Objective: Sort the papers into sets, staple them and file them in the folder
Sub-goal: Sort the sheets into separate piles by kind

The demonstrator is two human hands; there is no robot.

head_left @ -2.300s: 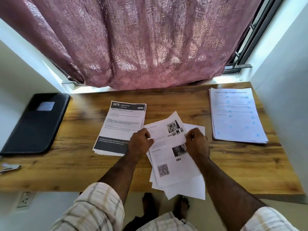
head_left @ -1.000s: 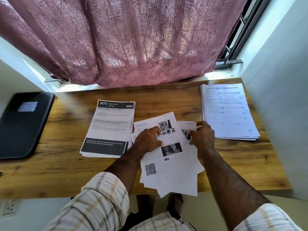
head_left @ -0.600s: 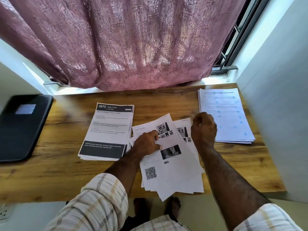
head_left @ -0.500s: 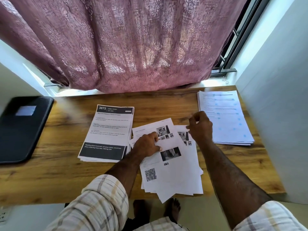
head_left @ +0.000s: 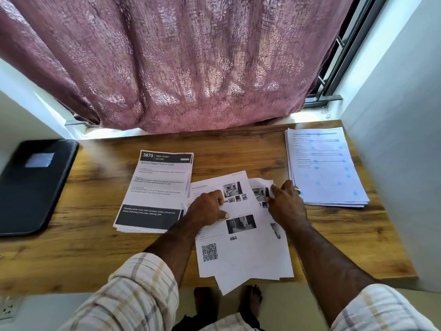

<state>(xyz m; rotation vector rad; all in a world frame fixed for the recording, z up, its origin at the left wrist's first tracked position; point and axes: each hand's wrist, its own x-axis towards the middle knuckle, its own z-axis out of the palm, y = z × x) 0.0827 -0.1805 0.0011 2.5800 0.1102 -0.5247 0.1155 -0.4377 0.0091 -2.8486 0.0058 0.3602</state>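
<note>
1. Daylight glows through the curtain (head_left: pixel 191 68) at twelve o'clock, bright along its lower hem.
2. The folder (head_left: pixel 33 187) at nine o'clock is soft and smeared.
3. Wide-angle bending curves the desk (head_left: pixel 95 247) edges and walls.
4. Print on the papers is mostly illegible.

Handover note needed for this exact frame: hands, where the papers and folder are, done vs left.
Left hand: fingers pressing flat on the top sheet of the loose photo pages.
Right hand: fingers on the upper right edge of the same fanned pile; a pinch cannot be confirmed.
3675 stack: squared, left of centre on the desk.
Blue-dotted stack: squared, far right.
Black folder: closed, far left.
Done: two piles sorted.
Left: finish the middle pile, which overhangs the near desk edge; staple all sets; file them. No stapler in view.
</note>
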